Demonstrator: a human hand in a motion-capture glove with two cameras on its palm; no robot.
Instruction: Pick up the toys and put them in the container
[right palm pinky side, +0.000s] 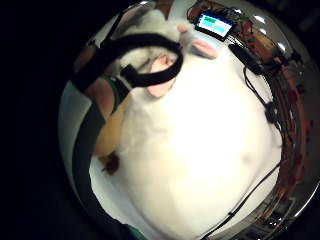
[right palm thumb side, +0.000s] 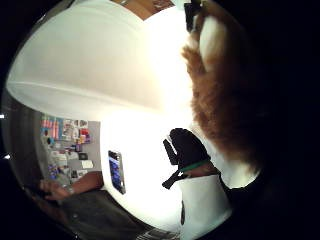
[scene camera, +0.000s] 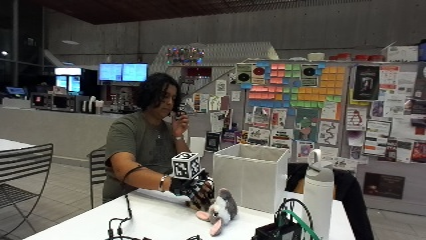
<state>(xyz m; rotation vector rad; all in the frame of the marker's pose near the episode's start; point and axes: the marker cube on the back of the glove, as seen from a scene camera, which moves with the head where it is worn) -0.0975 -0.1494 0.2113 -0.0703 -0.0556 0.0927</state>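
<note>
In the outside view my gloved right hand (scene camera: 190, 189) rests low over the white table (scene camera: 153, 220), in front of the tall white container (scene camera: 249, 175). Its fingers curl round a brown furry toy (scene camera: 200, 200). That brown fur with a pale patch (right palm thumb side: 220, 100) sits close against the palm in the thumb side view. A grey and white plush mouse (scene camera: 221, 212) with pink ears and feet lies on the table beside the hand, touching it. The mouse (right palm pinky side: 150, 22) also shows just past the palm straps in the little finger side view.
A tall white bottle (scene camera: 318, 197) stands at the table's right. A black device with green cables (scene camera: 283, 230) sits at the near edge, and black cables (scene camera: 123, 225) trail at the near left. A small lit screen (right palm pinky side: 215, 25) lies on the table. The person's bare hand holds a phone to the ear.
</note>
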